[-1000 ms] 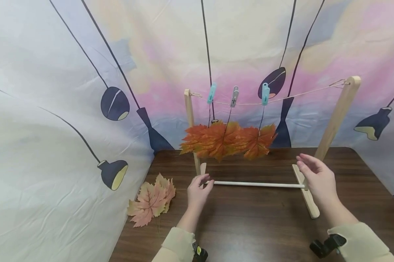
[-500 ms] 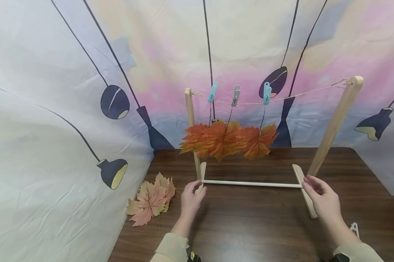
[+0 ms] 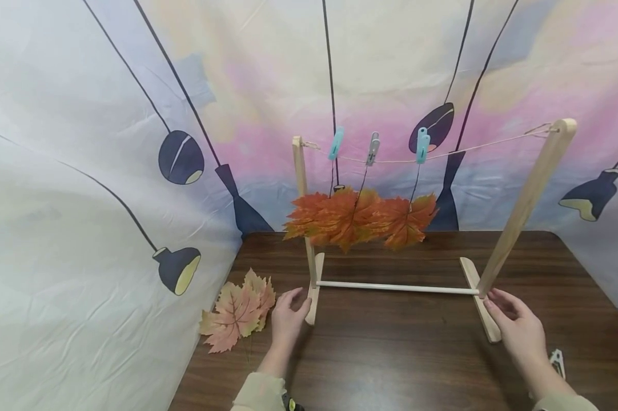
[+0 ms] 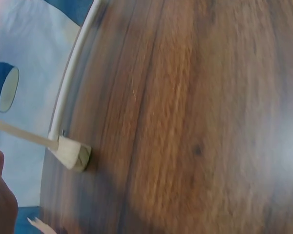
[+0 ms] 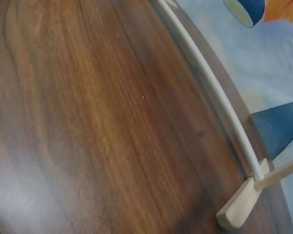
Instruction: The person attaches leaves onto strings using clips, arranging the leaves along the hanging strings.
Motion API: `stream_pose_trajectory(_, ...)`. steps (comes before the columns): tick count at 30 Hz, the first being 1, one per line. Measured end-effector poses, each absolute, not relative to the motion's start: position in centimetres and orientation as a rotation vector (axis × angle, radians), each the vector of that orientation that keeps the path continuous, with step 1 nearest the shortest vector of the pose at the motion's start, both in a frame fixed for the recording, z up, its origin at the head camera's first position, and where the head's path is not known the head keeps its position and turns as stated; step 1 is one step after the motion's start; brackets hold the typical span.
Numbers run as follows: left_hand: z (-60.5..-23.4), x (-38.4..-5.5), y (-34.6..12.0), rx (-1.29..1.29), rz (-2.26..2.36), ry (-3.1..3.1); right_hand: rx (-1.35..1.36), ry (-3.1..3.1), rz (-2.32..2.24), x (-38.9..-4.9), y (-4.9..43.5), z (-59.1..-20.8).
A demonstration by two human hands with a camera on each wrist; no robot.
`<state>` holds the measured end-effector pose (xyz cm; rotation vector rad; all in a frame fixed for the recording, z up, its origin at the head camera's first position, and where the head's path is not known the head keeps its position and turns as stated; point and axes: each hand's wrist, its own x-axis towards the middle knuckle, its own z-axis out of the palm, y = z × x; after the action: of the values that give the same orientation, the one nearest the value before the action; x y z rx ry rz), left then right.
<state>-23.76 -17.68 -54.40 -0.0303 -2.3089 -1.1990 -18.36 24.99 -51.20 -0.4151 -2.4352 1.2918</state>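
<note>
My left hand, fingers loosely bent, rests beside the left wooden foot of a small clothesline stand. At the other side, my right hand has its fingertips at the right foot, near the base of the post; whether it presses there I cannot tell. A white rod joins both feet. Orange maple leaves hang by their stems from the string, under two blue clothespins and a grey clothespin. The left wrist view catches part of my left hand.
Pale pink-yellow maple leaves lie on the brown wooden table, left of the stand. A whitish clothespin lies by my right wrist, partly covered. Behind stands a fabric backdrop with printed lamps.
My right hand has come down from beside the post to the right foot. My left hand has moved left and down from the rod's end to outside the left foot. The hanging leaves stay put.
</note>
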Motion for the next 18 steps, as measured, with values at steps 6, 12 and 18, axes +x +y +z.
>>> stream_pose_trajectory(6, -54.9, -23.1, -19.6, 0.011, -1.142, -2.35, -0.473, -2.502, 1.219, -17.8, 25.6, -51.8)
stream_pose_trajectory(12, -55.4, -22.3, -21.3, 0.078, -1.1, -2.368, -0.455, -2.524, 1.219, -17.3, 26.4, -52.6)
stream_pose_trajectory(18, -55.9, -21.7, -22.4, 0.178, -1.08, -2.393, -0.492, -2.493, 1.183, -16.8, 27.1, -53.5)
